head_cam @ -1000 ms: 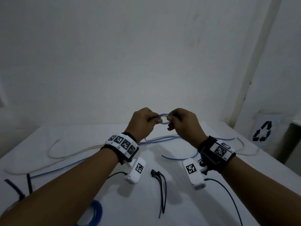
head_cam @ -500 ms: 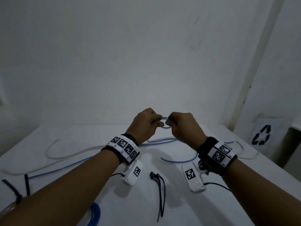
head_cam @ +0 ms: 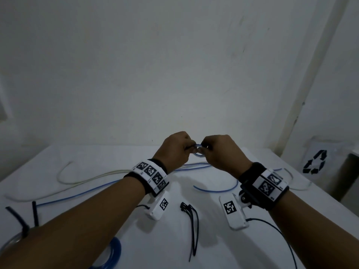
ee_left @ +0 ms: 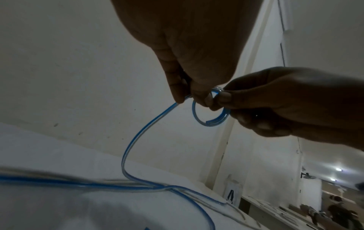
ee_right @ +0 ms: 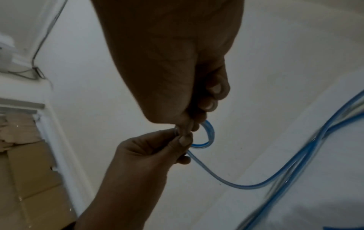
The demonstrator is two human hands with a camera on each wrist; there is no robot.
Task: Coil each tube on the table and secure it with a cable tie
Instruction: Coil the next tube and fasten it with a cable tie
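Both hands were raised above the far middle of the white table (head_cam: 223, 239), knuckles toward the head camera, meeting over a small loop of the blue tube (ee_left: 208, 119). The left hand (head_cam: 175, 150) pinched the tube between thumb and curled fingers (ee_left: 174, 87) just where the running length left the loop; the right hand (head_cam: 221, 154) pinched the loop's top edge with thumb and forefinger, its other fingers (ee_right: 214, 88) curled in toward the palm. The two pinches sat just beside each other — fingertips touching or nearly so, hard to tell which. The loop itself was small, roughly one turn, with the cut end of the tube lying along its lower arc. From the left hand's pinch the tube dropped in a slack curve to the table and ran off to the left beside a pale clear tube (head_cam: 64, 183). A separate short arc of blue tube lay on the table below the right wrist. Near the middle of the table, between the forearms, lay a small bunch of black cable ties (head_cam: 191, 220). At the near left edge a coiled blue tube (head_cam: 114, 251) showed under the left forearm, and farther left a clear coil (head_cam: 9, 241) carried a black tie with its tail standing up. A recycling sign (head_cam: 314, 162) stood to the far right, off the table.
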